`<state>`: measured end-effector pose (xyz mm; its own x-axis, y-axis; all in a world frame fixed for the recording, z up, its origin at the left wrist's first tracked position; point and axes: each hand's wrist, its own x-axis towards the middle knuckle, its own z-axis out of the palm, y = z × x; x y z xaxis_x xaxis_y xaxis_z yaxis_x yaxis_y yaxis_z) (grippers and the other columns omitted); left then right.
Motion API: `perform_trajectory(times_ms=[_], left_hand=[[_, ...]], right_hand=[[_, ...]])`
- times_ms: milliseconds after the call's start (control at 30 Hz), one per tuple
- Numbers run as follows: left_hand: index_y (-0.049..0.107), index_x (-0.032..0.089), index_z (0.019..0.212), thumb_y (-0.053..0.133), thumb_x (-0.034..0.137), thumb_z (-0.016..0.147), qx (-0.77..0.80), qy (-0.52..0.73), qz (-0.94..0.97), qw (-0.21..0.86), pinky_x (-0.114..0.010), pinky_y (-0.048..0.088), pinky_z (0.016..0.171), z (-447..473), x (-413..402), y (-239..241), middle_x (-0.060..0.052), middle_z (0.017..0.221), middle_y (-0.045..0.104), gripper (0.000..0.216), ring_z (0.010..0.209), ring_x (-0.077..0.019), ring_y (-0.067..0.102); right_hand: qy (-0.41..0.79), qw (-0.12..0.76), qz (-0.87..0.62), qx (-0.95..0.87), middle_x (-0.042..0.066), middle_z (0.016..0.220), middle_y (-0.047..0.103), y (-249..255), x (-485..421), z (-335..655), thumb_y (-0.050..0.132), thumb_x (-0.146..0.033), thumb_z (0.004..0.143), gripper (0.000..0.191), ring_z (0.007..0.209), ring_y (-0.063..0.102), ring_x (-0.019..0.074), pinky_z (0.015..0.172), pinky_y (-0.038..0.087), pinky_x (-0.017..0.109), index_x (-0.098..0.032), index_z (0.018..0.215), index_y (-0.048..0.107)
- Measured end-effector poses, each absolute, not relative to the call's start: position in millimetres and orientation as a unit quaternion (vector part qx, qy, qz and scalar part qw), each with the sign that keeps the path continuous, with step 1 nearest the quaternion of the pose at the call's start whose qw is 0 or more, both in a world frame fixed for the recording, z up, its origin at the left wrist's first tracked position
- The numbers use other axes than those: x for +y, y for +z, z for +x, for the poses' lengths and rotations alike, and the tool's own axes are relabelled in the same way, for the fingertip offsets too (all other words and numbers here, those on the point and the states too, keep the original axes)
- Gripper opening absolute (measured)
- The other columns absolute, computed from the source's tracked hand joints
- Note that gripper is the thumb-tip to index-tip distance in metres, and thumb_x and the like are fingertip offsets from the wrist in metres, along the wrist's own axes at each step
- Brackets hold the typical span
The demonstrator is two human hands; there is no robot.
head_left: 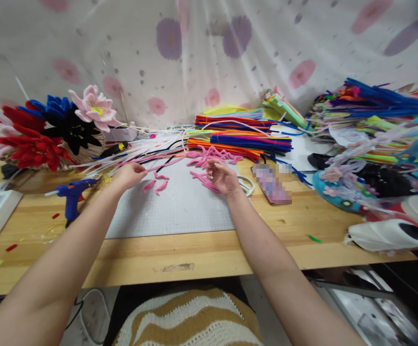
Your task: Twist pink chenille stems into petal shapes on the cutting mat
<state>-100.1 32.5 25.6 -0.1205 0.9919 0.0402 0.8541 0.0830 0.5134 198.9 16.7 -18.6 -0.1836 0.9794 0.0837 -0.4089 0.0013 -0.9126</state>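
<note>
My left hand [131, 174] reaches over the far left of the grey cutting mat [173, 211], fingers curled in a pinch on the end of a pink pipe-cleaner stem [158, 163]. Three short bent pink pieces [157, 184] lie on the mat just right of it. My right hand [223, 177] hovers at the mat's far right, fingers loosely curled over a pile of bent pink pipe-cleaner pieces [212, 156]; whether it grips one I cannot make out.
A blue glue gun [72, 193] stands left of the mat. Pipe-cleaner flowers [50, 132] fill a basket at far left. Stacks of coloured pipe cleaners [241, 134] lie behind. A phone [271, 183], a white-handled tool [387, 234] and craft clutter crowd the right.
</note>
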Motion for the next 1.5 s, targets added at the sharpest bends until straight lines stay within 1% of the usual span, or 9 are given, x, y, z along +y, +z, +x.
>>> perform_trajectory(times_ms=[133, 233, 400, 700, 933, 1067, 1167, 1333, 1500], left_hand=[[0.061, 0.019, 0.089, 0.063, 0.045, 0.061, 0.650, 0.208, 0.702, 0.204, -0.027, 0.043, 0.063, -97.7, 12.7, 14.2, -0.006, 0.083, 0.064, 0.038, 0.073, -0.0200, 0.059], [0.056, 0.020, 0.102, 0.070, 0.050, 0.053, 0.625, 0.191, 0.741, 0.155, -0.033, 0.044, 0.074, -93.7, -0.9, -2.9, -0.009, 0.100, 0.060, 0.060, 0.089, -0.0241, 0.056], [0.058, 0.022, 0.098, 0.065, 0.043, 0.065, 0.669, 0.223, 0.704, 0.086, -0.042, 0.038, 0.089, -77.7, -17.9, -31.6, -0.010, 0.103, 0.052, 0.040, 0.104, -0.0275, 0.048], [0.059, 0.021, 0.080, 0.055, 0.021, 0.071, 0.623, 0.333, 0.702, 0.088, -0.044, 0.037, 0.095, -59.3, -14.2, -48.5, -0.010, 0.103, 0.051, 0.009, 0.105, -0.0260, 0.048], [0.046, 0.019, 0.114, 0.055, 0.009, 0.061, 0.561, 0.341, 0.750, 0.076, -0.045, 0.031, 0.102, -68.8, -5.2, -38.6, -0.013, 0.122, 0.046, 0.055, 0.119, -0.0270, 0.040], [0.042, 0.018, 0.124, 0.059, 0.024, 0.067, 0.530, 0.298, 0.788, 0.098, -0.046, 0.028, 0.102, -72.1, -1.6, -37.0, -0.013, 0.127, 0.047, 0.060, 0.122, -0.0284, 0.038], [0.047, 0.018, 0.122, 0.051, 0.029, 0.076, 0.512, 0.252, 0.814, 0.112, -0.044, 0.032, 0.100, -71.8, 7.2, -40.7, -0.012, 0.123, 0.052, 0.047, 0.118, -0.0262, 0.043], [0.062, 0.022, 0.104, 0.039, 0.014, 0.079, 0.538, 0.242, 0.806, 0.049, -0.047, 0.026, 0.102, -73.5, 26.2, -42.7, -0.010, 0.119, 0.056, 0.035, 0.118, -0.0255, 0.043], [0.057, 0.022, 0.112, 0.045, 0.004, 0.067, 0.575, 0.309, 0.758, -0.004, -0.049, 0.019, 0.106, -65.7, 14.7, -33.6, -0.010, 0.132, 0.045, 0.050, 0.128, -0.0275, 0.032]], right_hand=[[0.620, 0.576, -0.298, -0.441, 0.003, 0.079, 0.059, -17.2, 19.4, 207.1, 0.050, -0.030, 0.071, 0.021, 0.062, 0.049, 0.0103, 0.057, 0.041, 0.025, -0.021, 0.087, 0.059], [0.590, 0.579, -0.324, -0.460, 0.003, 0.081, 0.059, -20.2, 23.8, 214.8, 0.049, -0.032, 0.072, 0.021, 0.065, 0.051, 0.0106, 0.056, 0.041, 0.024, -0.021, 0.088, 0.059], [0.582, 0.579, -0.370, -0.435, 0.002, 0.075, 0.058, -22.0, 27.0, 214.5, 0.052, -0.032, 0.069, 0.020, 0.065, 0.051, 0.0106, 0.054, 0.039, 0.023, -0.021, 0.085, 0.058], [0.577, 0.562, -0.393, -0.443, 0.000, 0.072, 0.059, -19.1, 22.5, 202.0, 0.056, -0.029, 0.065, 0.019, 0.058, 0.048, 0.0079, 0.053, 0.036, 0.021, -0.020, 0.081, 0.059], [0.471, 0.586, -0.505, -0.423, -0.002, 0.063, 0.053, -35.3, 34.5, 207.2, 0.052, -0.028, 0.064, 0.019, 0.050, 0.040, 0.0072, 0.051, 0.032, 0.022, -0.017, 0.079, 0.060], [0.302, 0.511, -0.580, -0.558, 0.001, 0.068, 0.057, -41.6, 31.8, 202.8, 0.049, -0.025, 0.068, 0.022, 0.062, 0.048, 0.0125, 0.062, 0.038, 0.027, -0.017, 0.084, 0.063], [0.210, 0.409, -0.601, -0.653, 0.004, 0.078, 0.060, -42.3, 25.4, 195.8, 0.052, -0.022, 0.070, 0.022, 0.074, 0.051, 0.0161, 0.074, 0.039, 0.032, -0.019, 0.089, 0.064], [0.165, 0.336, -0.588, -0.717, 0.007, 0.082, 0.058, -44.4, 19.7, 189.3, 0.060, -0.031, 0.073, 0.016, 0.082, 0.051, 0.0194, 0.080, 0.037, 0.034, -0.019, 0.082, 0.065], [0.130, 0.299, -0.590, -0.739, 0.008, 0.080, 0.060, -47.6, 20.4, 188.4, 0.058, -0.031, 0.076, 0.015, 0.081, 0.050, 0.0195, 0.077, 0.037, 0.033, -0.018, 0.075, 0.065]])
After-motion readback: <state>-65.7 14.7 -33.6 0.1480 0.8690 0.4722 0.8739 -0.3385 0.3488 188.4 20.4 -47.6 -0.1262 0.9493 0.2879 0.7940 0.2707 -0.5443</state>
